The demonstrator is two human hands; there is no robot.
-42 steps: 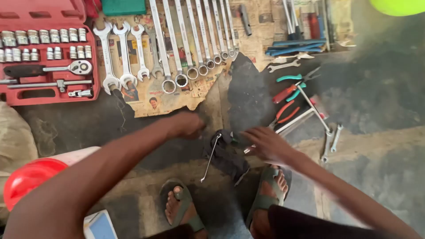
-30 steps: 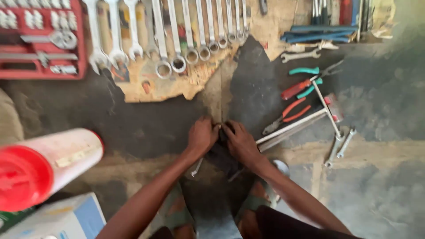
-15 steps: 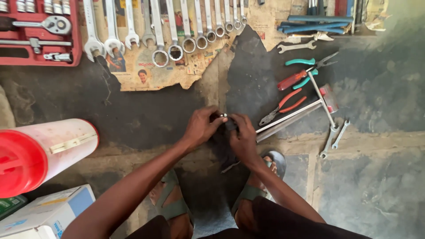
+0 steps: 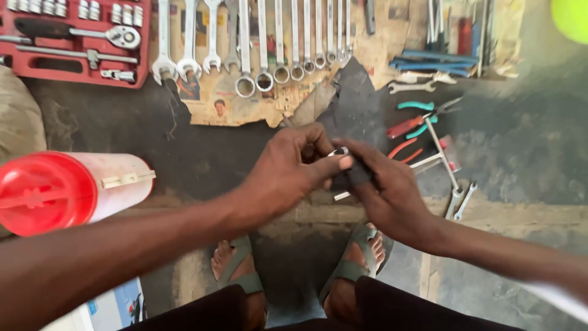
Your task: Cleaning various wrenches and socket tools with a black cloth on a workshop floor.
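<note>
My left hand and my right hand meet in the middle of the head view, above my sandalled feet. Together they grip a small dark part with a shiny metal end between the fingertips. A thin metal rod pokes out below the fingers. Most of the part is hidden by my fingers.
A row of combination wrenches lies on torn cardboard at the top. A red socket set case sits top left. Pliers and cutters lie to the right. A red-capped white container lies at the left, on the dark concrete floor.
Both hands have lifted the small part off the floor and come closer to the camera. The view has shifted a little, with the container still at the left.
</note>
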